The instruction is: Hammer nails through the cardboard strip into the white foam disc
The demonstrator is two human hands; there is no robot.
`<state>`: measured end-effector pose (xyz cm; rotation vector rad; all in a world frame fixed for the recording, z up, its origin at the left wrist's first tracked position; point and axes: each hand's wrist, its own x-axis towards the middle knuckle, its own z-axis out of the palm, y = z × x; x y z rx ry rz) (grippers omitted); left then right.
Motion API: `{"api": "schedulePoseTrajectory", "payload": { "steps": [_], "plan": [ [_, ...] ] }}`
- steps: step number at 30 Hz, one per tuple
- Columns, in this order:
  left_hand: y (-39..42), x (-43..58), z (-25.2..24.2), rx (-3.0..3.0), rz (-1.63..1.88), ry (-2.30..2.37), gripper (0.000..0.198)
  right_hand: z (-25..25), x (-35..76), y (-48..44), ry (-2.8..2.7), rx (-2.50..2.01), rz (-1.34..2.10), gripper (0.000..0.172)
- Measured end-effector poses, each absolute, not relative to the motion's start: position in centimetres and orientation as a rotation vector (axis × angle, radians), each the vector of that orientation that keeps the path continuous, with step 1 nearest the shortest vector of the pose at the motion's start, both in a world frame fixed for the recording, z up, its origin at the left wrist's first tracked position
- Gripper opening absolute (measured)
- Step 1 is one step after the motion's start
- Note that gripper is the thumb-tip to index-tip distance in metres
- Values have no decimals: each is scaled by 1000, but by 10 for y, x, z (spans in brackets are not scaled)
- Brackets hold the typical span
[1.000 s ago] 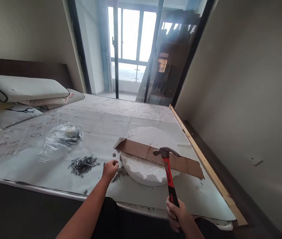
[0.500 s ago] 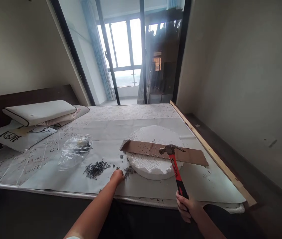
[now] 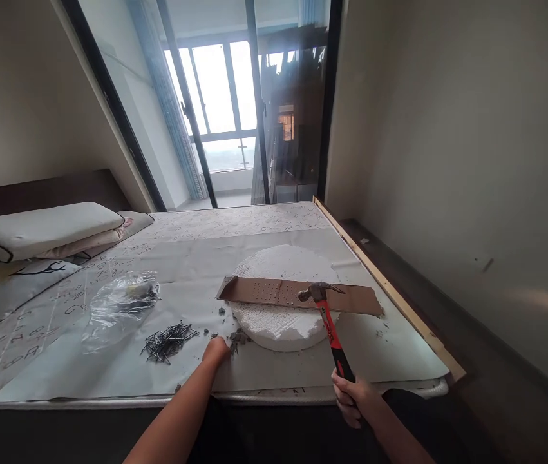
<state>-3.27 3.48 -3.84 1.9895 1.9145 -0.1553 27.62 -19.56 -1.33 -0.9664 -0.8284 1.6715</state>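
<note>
My right hand [image 3: 351, 397] is wrapped round the black grip of a claw hammer [image 3: 331, 335] with a red and black handle. The hammer's head is over a strip of brown cardboard [image 3: 259, 290] with rows of small holes. That strip lies across a round white foam disc [image 3: 278, 328]. Left of the disc, my left hand [image 3: 216, 350] is low over the sheet, closed, beside small grey lumps [image 3: 239, 338]; whatever its fingers hold is hidden. A heap of nails [image 3: 168, 341] lies just left of this hand.
A clear plastic bag [image 3: 122, 306] with dark contents lies behind the nails. Grey-white sheeting [image 3: 187, 261] covers part of the mattress [image 3: 220, 218]. A wooden rail [image 3: 394, 299] runs along the right side. Pillows [image 3: 56, 225] are stacked at the left by the headboard [image 3: 46, 193].
The view has turned slightly right, so everything sits further left in it. Both hands keep nearly the same places, the hammer still in my right hand.
</note>
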Motion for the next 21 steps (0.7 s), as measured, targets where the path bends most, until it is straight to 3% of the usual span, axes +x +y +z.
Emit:
{"api": "schedulePoseTrajectory", "payload": {
  "steps": [7, 21],
  "plan": [
    [35, -31, -21, 2061, -219, 1963, 15, -8, 277, -191, -759, -989, 1644, 51],
    [39, -42, -34, 2018, -261, 2045, 15, -20, 284, -194, -719, -1032, 1682, 45]
  ]
}}
